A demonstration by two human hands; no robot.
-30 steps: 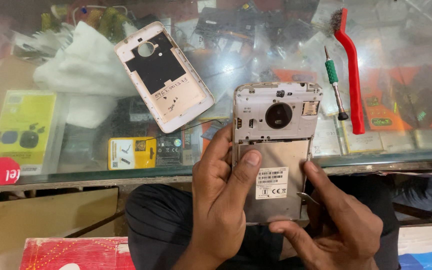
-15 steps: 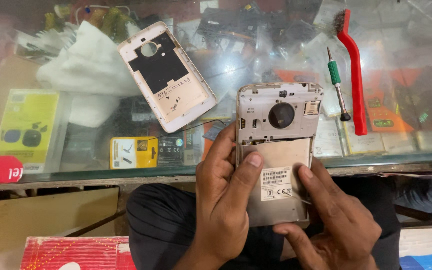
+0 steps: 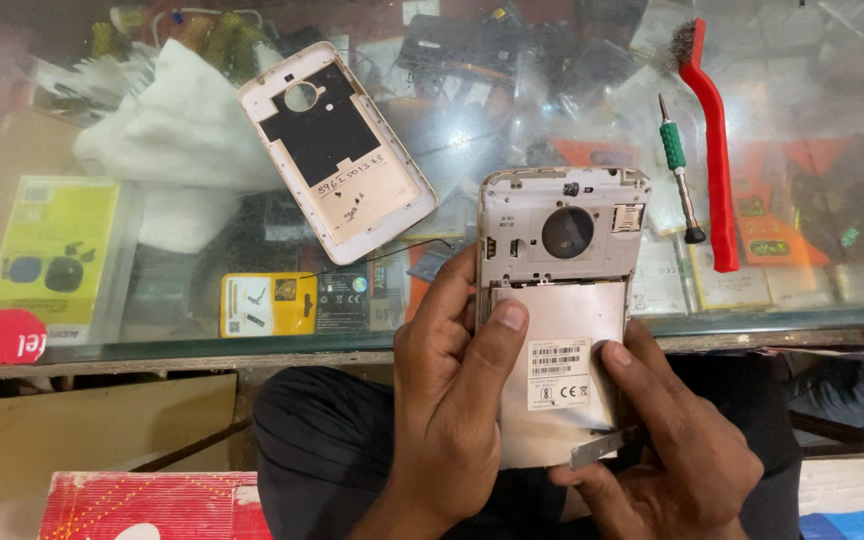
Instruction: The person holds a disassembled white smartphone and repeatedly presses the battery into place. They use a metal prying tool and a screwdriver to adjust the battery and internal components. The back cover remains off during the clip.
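Under the glass counter (image 3: 772, 130) lay a yellow-green carton (image 3: 52, 245) at far left, then a small yellow box (image 3: 267, 303). The opened phone (image 3: 560, 300) sat slightly lower than a second earlier — back off, silver battery exposed, white label on it. Your left hand (image 3: 452, 400) clasped it, thumb on the battery; your right hand (image 3: 677, 450) pinched a thin metal blade (image 3: 602, 448) at its lower edge.

On glass worktop (image 3: 512, 130): detached phone back cover (image 3: 337, 150), white cloth (image 3: 177, 135), red wire brush (image 3: 712, 150), green-handled screwdriver (image 3: 677, 170) just beside brush.
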